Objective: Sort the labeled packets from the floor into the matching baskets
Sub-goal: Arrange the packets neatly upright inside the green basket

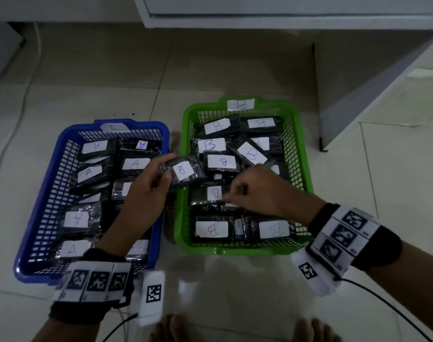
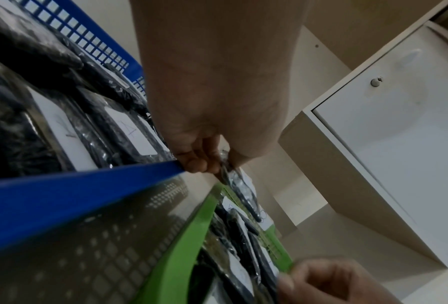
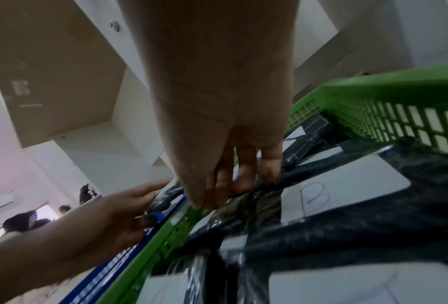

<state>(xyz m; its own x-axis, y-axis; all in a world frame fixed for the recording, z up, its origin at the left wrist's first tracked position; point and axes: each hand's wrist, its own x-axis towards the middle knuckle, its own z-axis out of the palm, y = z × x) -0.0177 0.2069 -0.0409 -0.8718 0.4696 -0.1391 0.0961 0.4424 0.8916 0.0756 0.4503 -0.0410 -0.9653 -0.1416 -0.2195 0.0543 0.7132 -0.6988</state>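
Note:
My left hand (image 1: pixel 165 169) pinches the edge of a black packet labelled B (image 1: pixel 183 170) and holds it above the gap between the two baskets, over the green basket's left rim. In the left wrist view the fingers (image 2: pixel 205 162) grip the edge of this packet (image 2: pixel 233 181). The blue basket (image 1: pixel 25 243) holds several A packets. Inside the green basket (image 1: pixel 235 250), marked B, lie several B packets. My right hand (image 1: pixel 235 191) reaches into it, fingers curled onto a B packet (image 1: pixel 215 193) in the middle. The right wrist view shows those fingertips (image 3: pixel 217 195) closing on a dark packet.
Both baskets stand side by side on the tiled floor. A white cabinet (image 1: pixel 358 82) rises at the back right, close to the green basket. A thin cable (image 1: pixel 15 124) runs along the floor at the left. My feet (image 1: pixel 173 327) show at the bottom edge.

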